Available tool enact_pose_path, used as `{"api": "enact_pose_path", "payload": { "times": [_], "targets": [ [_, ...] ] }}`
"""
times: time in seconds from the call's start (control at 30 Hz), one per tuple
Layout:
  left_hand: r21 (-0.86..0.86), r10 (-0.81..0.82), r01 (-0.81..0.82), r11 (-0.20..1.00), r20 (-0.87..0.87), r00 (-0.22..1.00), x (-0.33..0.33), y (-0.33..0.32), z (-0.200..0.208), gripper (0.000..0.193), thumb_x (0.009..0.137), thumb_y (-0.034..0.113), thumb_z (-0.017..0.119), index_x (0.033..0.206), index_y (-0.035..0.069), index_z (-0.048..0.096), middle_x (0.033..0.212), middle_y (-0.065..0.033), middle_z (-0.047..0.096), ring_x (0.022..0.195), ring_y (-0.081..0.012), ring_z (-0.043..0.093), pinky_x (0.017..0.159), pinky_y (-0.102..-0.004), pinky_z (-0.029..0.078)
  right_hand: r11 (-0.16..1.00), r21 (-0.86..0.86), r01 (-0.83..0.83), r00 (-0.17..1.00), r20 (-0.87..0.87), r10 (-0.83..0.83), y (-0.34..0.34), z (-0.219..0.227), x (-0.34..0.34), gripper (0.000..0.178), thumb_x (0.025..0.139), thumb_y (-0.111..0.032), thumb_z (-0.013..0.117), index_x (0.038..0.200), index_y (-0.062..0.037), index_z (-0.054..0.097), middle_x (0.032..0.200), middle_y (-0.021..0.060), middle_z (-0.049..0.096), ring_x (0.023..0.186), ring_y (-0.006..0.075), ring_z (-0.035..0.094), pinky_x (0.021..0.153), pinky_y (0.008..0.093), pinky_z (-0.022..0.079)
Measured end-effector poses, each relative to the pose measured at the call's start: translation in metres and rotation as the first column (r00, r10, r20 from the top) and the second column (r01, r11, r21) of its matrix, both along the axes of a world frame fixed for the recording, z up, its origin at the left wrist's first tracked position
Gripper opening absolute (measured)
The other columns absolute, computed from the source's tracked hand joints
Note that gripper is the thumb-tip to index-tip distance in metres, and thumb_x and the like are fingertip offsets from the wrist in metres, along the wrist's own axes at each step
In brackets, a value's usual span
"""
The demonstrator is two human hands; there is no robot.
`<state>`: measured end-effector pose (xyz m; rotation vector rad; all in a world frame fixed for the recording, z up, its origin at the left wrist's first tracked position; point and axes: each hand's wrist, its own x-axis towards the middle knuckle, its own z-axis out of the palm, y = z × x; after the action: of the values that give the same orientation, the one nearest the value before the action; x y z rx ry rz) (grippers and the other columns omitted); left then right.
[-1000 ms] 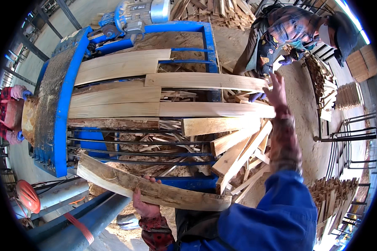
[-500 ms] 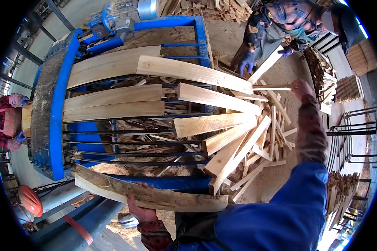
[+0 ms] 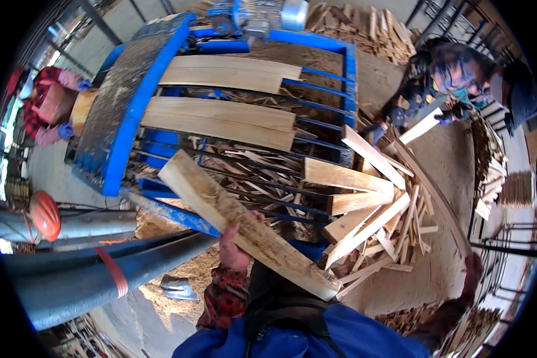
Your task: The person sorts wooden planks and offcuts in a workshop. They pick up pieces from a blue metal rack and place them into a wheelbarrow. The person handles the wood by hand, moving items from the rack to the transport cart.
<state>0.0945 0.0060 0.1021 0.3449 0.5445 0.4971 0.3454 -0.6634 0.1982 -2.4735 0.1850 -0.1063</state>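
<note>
My left hand (image 3: 235,247) grips a bark-edged wooden board (image 3: 250,230) near its middle; the board slants over the near side of the blue machine frame. Far out at the lower right, my right hand (image 3: 472,267) closes round the near end of a long thin wooden strip (image 3: 432,190). Between my hands, several pale boards (image 3: 349,173) fan out from the machine's end over a heap of loose offcuts (image 3: 406,238). More sawn boards (image 3: 221,116) lie on the machine's dark bars.
The blue machine (image 3: 140,113) with its motor fills the upper left. A co-worker (image 3: 459,71) at upper right holds a pale board; another person (image 3: 51,107) stands beyond the machine. A grey pipe (image 3: 161,256), orange helmet (image 3: 45,215) and stacked wood (image 3: 486,179) are around.
The view has turned. My right hand has swung down and toward me with the strip. The board in my left hand now tilts more steeply. The longest fanned board has left its earlier place.
</note>
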Motion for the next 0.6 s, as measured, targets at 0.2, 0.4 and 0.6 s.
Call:
{"api": "enact_pose_path", "payload": {
  "times": [0.2, 0.4, 0.6],
  "targets": [
    [-0.082, 0.02, -0.018, 0.996, 0.03, 0.999, -0.008, 0.005, -0.006, 0.039, 0.091, 0.019, 0.062, 0.123, -0.001, 0.05, 0.112, -0.0195, 0.06, 0.107, -0.035, 0.06, 0.094, -0.0547, 0.05, 0.995, 0.046, -0.087, 0.996, 0.019, 0.086, 0.075, 0.026, -0.081, 0.028, 0.091, -0.007, 0.059, 0.116, 0.0044, 0.06, 0.104, 0.0084, 0.061, 0.09, 0.0174, 0.058, 0.071, 0.0304, 0.051],
    [-0.026, -0.023, 0.024, 0.999, 0.018, 1.0, -0.018, 0.011, -0.012, 0.036, 0.094, 0.025, 0.061, 0.12, 0.002, 0.053, 0.112, -0.0153, 0.061, 0.108, -0.0324, 0.06, 0.097, -0.0534, 0.049, 0.926, 0.352, -0.14, 0.99, 0.047, 0.133, 0.141, 0.003, -0.124, 0.039, 0.089, -0.011, 0.065, 0.123, 0.0072, 0.059, 0.124, 0.0118, 0.058, 0.111, 0.0231, 0.055, 0.1, 0.038, 0.042],
    [0.04, 0.004, -0.004, 0.999, 0.001, 1.0, -0.03, 0.019, -0.017, 0.042, 0.094, 0.028, 0.06, 0.128, 0.006, 0.048, 0.112, -0.0161, 0.06, 0.107, -0.0329, 0.06, 0.094, -0.0541, 0.05, 0.817, 0.476, -0.325, 0.933, 0.021, 0.359, 0.294, -0.016, -0.145, 0.035, 0.085, -0.007, 0.067, 0.116, 0.0067, 0.061, 0.116, 0.0111, 0.059, 0.105, 0.022, 0.057, 0.095, 0.0336, 0.046]
  ]
}}
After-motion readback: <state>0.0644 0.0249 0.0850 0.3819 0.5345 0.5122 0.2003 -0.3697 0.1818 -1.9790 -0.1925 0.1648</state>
